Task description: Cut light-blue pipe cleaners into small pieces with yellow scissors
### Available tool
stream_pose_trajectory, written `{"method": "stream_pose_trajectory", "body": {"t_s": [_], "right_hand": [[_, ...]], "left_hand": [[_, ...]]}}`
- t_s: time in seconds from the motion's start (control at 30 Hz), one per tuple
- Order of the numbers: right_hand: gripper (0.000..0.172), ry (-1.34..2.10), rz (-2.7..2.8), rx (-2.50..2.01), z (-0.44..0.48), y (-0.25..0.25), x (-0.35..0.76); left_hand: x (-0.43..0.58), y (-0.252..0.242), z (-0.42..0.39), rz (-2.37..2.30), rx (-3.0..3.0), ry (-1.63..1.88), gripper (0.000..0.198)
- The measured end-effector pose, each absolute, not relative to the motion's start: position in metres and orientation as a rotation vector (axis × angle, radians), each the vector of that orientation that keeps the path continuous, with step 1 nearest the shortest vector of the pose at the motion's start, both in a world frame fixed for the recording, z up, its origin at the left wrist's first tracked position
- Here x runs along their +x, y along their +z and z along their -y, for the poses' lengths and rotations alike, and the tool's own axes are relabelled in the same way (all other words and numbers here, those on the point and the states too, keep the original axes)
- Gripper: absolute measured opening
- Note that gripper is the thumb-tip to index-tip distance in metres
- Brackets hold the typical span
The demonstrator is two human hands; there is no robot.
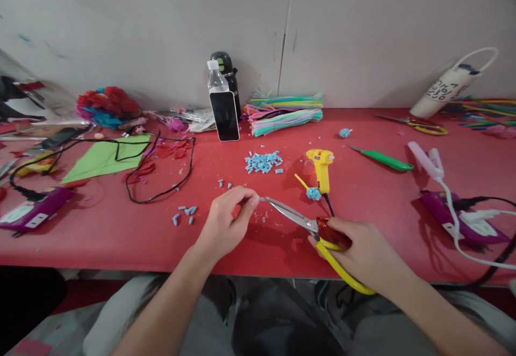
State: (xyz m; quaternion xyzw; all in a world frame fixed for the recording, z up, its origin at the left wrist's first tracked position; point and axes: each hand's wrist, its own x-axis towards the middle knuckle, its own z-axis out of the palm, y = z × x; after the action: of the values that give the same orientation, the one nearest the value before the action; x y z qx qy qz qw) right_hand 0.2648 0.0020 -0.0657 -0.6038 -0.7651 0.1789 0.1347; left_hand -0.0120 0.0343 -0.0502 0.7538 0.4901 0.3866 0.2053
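Observation:
My left hand [231, 213] pinches a small blue piece [262, 199] between thumb and index finger. The tips of the scissors [292, 216] meet that piece from the right. Wrapped round their red and yellow handles is my right hand [358, 251]. Beyond the hands lies a pile of short blue pieces [264, 162], and a few more [187, 212] lie left of my left hand. A yellow glue gun [321, 169] rests behind the scissors, with a blue cluster [313, 193] beside its lower end. Tiny scraps dot the red table [153, 237] near the blades.
A phone [226, 116] leans on bottles at the back, beside bundled pipe cleaners [286, 119]. A green-handled tool [387, 160], another pair of scissors [423, 125] and a purple power strip [459, 219] are right. Left are a black cable [157, 200] and green paper [107, 158].

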Motion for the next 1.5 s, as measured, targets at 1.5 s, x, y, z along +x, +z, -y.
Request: {"method": "stream_pose_trajectory", "body": {"t_s": [1.5], "right_hand": [[0.026,0.528,2.224,-1.803,-0.0010,-0.0665,0.2643]], "left_hand": [[-0.0078,-0.0520,-0.0333,-1.382,2.084,1.009,0.020]]}}
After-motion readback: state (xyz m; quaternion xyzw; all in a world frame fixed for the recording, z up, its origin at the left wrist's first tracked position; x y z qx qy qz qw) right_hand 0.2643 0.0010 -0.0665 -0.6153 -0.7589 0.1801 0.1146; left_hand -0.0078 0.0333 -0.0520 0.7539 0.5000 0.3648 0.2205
